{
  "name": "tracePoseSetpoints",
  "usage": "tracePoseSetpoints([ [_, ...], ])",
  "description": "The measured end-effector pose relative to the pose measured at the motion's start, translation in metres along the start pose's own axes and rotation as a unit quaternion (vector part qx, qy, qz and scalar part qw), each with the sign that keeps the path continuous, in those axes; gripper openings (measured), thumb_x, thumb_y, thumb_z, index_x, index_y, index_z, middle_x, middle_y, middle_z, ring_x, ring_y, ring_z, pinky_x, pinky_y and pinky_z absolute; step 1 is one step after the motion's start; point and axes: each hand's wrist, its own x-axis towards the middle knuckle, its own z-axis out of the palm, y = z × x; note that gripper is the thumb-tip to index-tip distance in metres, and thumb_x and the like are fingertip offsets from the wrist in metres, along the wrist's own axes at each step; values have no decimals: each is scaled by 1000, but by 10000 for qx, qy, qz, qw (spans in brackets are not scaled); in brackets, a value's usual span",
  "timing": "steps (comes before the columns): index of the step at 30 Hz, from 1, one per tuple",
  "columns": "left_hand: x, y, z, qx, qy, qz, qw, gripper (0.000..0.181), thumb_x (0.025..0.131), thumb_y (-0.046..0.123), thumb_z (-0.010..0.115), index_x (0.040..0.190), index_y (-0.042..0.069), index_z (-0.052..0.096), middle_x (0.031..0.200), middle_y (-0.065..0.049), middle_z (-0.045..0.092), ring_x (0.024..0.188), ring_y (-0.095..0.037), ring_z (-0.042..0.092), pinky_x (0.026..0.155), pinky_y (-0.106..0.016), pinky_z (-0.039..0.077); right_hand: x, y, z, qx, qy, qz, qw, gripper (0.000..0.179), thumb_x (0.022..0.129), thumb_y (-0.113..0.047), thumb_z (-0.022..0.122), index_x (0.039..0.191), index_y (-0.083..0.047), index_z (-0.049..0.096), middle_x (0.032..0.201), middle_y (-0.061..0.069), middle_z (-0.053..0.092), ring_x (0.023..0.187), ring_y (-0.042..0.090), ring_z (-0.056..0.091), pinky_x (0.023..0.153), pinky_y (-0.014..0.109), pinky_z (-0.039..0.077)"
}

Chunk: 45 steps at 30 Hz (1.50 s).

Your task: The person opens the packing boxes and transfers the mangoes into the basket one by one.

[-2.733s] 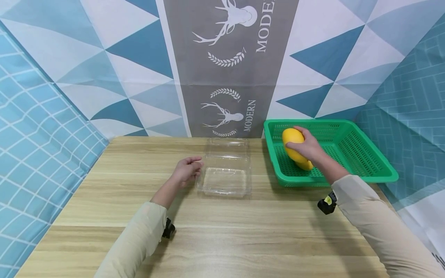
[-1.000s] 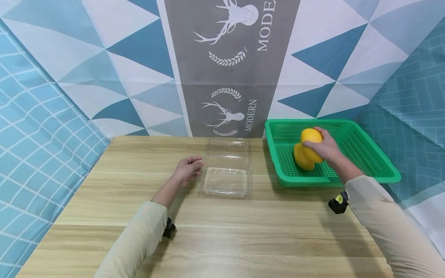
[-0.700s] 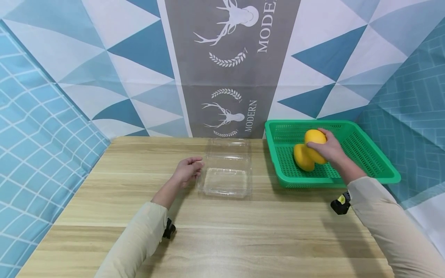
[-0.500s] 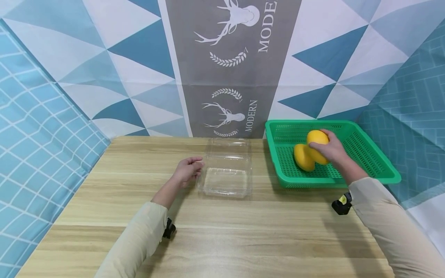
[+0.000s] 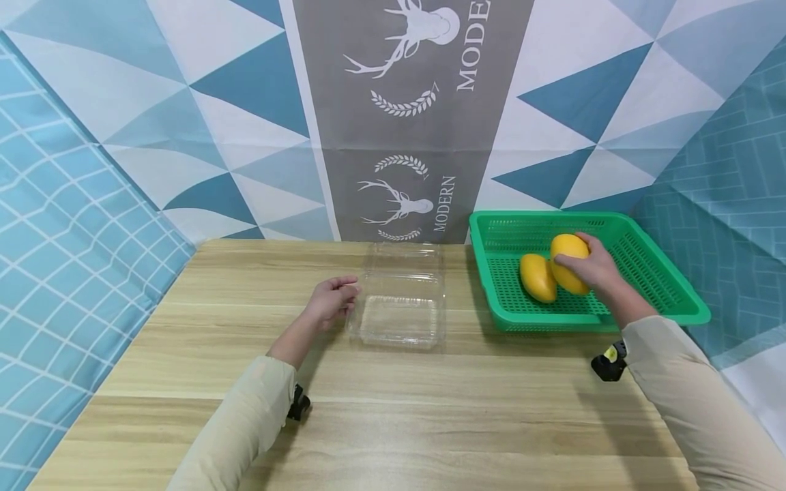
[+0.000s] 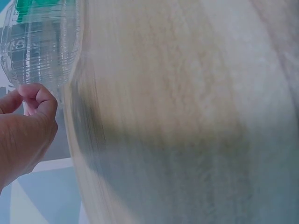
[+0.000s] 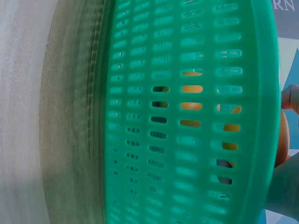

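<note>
My right hand (image 5: 592, 264) grips a yellow mango (image 5: 570, 276) low inside the green basket (image 5: 540, 319), thumb on its near side. A second mango (image 5: 537, 279) lies on the basket floor just to the left. In the right wrist view the basket's slotted wall (image 7: 187, 154) hides most of that hand and the fruit. At the table's middle, my left hand (image 5: 331, 301) pinches the left edge of a clear plastic clamshell box (image 5: 399, 320), whose lid stands open toward the wall. Thumb and forefinger meet at the box's rim in the left wrist view, where the hand (image 6: 30, 126) shows close up.
A wood-grain table (image 5: 393, 423) carries everything. Behind it hangs a patterned cloth (image 5: 393, 136) with deer heads, and blue tiled sheets (image 5: 74, 239) close in the sides. The basket stands at the table's back right.
My right hand has moved the mango to the right and slightly nearer inside the basket, uncovering more of the second mango. The left hand and the box have stayed still.
</note>
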Motion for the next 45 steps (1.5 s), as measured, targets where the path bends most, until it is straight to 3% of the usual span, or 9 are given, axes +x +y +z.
tracePoseSetpoints([
  [12,4,-1,0,-59,-13,-80,9999,43,95,7,51,136,-3,39,95,-4,49,70,-9,49,58,-19,43,-2,10,-4,42,95,245,9996,86,92,-42,49,150,-5,-4,141,37,18,109,46,41,66,34,50],
  [21,-2,1,0,-124,-111,161,9997,41,94,7,52,132,-6,42,91,-3,51,69,-8,50,59,-19,43,-1,16,-6,30,72,127,9999,84,94,-41,47,149,-3,-3,141,38,17,109,46,41,65,32,49],
  [31,-2,0,0,-117,-102,169,9997,42,94,8,52,132,-5,41,93,-5,53,68,-8,49,58,-20,42,1,19,-7,-16,50,198,9998,87,93,-42,48,149,-2,-5,140,38,18,108,45,42,68,35,50],
  [45,0,1,1,8,-27,-58,10000,44,96,9,50,137,-1,38,93,-1,49,67,-7,47,57,-20,41,2,25,-8,40,19,209,9998,86,94,-41,47,148,0,-5,140,38,18,111,47,41,69,36,50],
])
